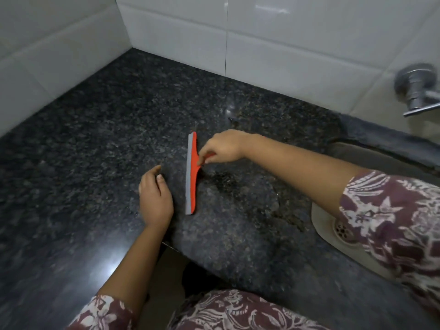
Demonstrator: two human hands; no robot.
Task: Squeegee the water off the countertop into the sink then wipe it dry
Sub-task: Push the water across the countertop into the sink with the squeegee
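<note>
I'm seeing the left hand (156, 198) resting loosely on the bench (83, 139) near its front edge, fingers curled, gripping nothing, just beside the squeegee (191, 173) but not touching it.

The squeegee is lying mid-bench, blade running front to back, grey rubber strip facing left, orange plastic back facing right. It's looking light and stiff in the body, with only the rubber lip soft. I'm judging the wet plastic as slippery, so I'd be taking it by the stub handle at the middle of the orange side, not by the blade ends.

The right hand (223, 148) is doing just that: fingers pinching the handle, thumb underneath as far as I can tell.

A darker wet patch (238, 186) is sitting right of the blade, between it and the sink (328, 217), whose drain is showing at the bench's right edge. A tap (416, 91) is sticking out of the tiled wall (285, 44) over the far right corner.

Nothing is blocking the run to the sink. I'm not seeing any cloth in frame for the drying step.
</note>
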